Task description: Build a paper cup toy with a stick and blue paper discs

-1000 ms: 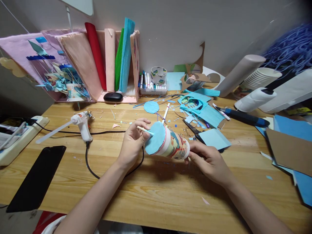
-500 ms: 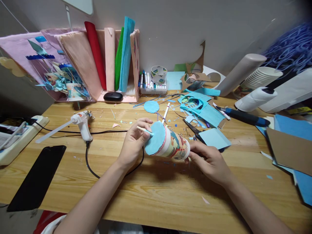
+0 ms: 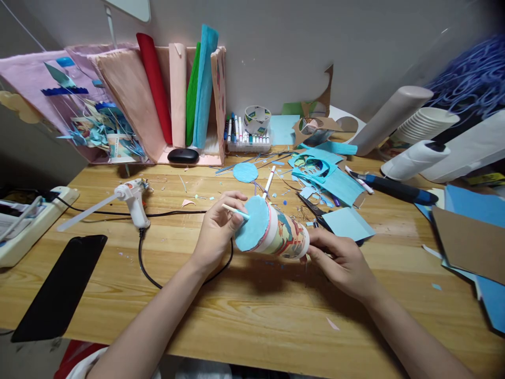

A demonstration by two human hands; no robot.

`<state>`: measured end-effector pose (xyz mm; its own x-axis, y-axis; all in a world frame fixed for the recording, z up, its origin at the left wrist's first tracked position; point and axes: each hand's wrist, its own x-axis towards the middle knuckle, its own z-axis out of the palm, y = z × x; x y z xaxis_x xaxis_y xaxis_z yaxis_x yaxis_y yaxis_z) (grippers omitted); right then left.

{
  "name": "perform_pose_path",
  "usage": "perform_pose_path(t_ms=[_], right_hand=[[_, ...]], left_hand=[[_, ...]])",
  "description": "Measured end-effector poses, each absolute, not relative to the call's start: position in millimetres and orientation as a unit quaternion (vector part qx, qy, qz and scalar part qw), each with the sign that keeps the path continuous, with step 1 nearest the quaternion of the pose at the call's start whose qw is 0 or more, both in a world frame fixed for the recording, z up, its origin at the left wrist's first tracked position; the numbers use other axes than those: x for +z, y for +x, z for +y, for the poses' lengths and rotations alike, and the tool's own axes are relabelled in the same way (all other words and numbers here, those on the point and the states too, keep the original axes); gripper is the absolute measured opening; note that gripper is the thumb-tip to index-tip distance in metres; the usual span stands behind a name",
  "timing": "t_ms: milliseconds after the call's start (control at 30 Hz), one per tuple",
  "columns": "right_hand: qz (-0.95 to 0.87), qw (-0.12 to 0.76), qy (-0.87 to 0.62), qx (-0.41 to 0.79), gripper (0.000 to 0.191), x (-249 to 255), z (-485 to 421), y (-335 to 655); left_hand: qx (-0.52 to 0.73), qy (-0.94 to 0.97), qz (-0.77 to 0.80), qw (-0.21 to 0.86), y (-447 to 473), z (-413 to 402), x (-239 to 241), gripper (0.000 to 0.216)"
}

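A paper cup [image 3: 290,235] with a colourful printed side is held tilted on its side above the table. A light blue disc [image 3: 253,227] covers its left end, and a thin pale stick [image 3: 235,212] with a blue end sticks out from that disc. My left hand [image 3: 216,231] is closed, thumb and fingers pinching the stick close to the disc. At the cup's other end, my right hand [image 3: 340,261] grips the white rim between thumb and fingers. Behind the cup lie a white marker [image 3: 269,182] and a second blue disc [image 3: 245,172].
A white glue gun [image 3: 134,202] with its black cable stands to the left, near a black flat object [image 3: 59,288]. Scissors [image 3: 315,211], blue paper scraps [image 3: 347,223] and a blue-handled cutter [image 3: 398,188] lie to the right. Cardboard sheets [image 3: 469,242] are at the far right.
The cup and both hands have shifted very slightly to the right. Both grips look the same.
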<state>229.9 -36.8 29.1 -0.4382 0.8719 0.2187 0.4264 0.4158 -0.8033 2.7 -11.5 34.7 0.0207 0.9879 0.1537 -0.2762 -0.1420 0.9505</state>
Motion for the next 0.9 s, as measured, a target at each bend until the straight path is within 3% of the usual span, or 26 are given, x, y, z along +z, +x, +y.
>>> perform_pose_path(t_ms=[900], right_hand=[[-0.817,0.363,-0.37,0.252,0.025,25.3,-35.6,230.9]], left_hand=[[0.58,0.487,0.316,0.571,0.9,-13.0,35.2,0.024]])
